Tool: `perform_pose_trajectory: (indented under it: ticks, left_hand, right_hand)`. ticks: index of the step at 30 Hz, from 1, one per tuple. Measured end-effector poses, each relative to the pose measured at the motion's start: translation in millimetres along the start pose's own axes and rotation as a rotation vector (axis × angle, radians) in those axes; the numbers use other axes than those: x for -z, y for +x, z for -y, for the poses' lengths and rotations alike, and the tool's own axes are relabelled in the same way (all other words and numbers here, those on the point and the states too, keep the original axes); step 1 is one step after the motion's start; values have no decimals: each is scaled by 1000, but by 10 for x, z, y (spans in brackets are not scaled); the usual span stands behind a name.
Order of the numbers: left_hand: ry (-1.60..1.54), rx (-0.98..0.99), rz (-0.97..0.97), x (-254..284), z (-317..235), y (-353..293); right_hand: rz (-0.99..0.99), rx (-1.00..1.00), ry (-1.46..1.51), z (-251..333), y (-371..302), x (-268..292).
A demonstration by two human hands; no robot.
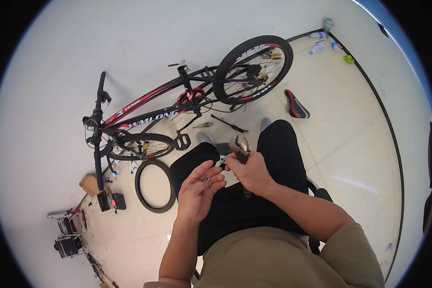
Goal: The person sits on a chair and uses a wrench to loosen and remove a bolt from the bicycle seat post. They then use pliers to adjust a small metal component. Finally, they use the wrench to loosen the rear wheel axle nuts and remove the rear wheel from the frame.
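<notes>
My right hand (254,174) is closed round an adjustable wrench (240,145), its jaws pointing away from me and its handle end showing below the palm. My left hand (199,189) is turned palm up beside it, with a small metal nut (207,178) held at the fingers. Between the two hands, close to the right thumb, is a small silvery part (221,161); its kind and what supports it cannot be made out. Both hands are above my lap, over black trousers (284,153).
A black and red bicycle (151,114) without its saddle leans along the white wall ahead. On the tiled floor lie a saddle (296,104), a loose tyre (138,185), a black bar-shaped part (229,123) and a small tool (202,125). Plastic bottles (316,48) are at far right.
</notes>
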State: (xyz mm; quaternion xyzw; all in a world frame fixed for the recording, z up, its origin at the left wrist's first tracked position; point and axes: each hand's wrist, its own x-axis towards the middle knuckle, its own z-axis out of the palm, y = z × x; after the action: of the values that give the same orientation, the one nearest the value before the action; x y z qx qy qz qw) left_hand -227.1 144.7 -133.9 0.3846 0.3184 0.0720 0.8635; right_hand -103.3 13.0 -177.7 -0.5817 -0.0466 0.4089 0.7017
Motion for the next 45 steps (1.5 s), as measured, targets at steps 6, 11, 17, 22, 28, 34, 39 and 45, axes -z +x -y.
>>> perform_pose_trajectory:
  ticks: [6, 11, 17, 22, 28, 34, 39, 45]
  left_hand:
    - [-57, 5, 48, 50, 12, -13]
    - [5, -1, -56, 87, 28, -33]
    - [273, -232, -183, 75, 130, 30]
    - [687, -532, -231, 8, 254, 124]
    - [863, -692, -195, -35, 357, 232]
    - [995, -674, -204, -98, 370, 218]
    - [1052, -613, -203, -78, 374, 178]
    - [924, -606, -213, -63, 445, 206]
  right_hand:
    - [-13, -28, 30, -29, 24, 25]
    - [3, -42, 7, 20, -4, 0]
    - [41, -25, 24, -8, -16, -7]
    - [53, -3, -26, -31, -26, -12]
    - [-39, 49, -82, -81, -32, -37]
    - [-45, 62, -130, -126, -27, -18]
    - [-66, 47, -141, -90, -35, -33]
    - [-79, 64, -129, -152, -21, -27]
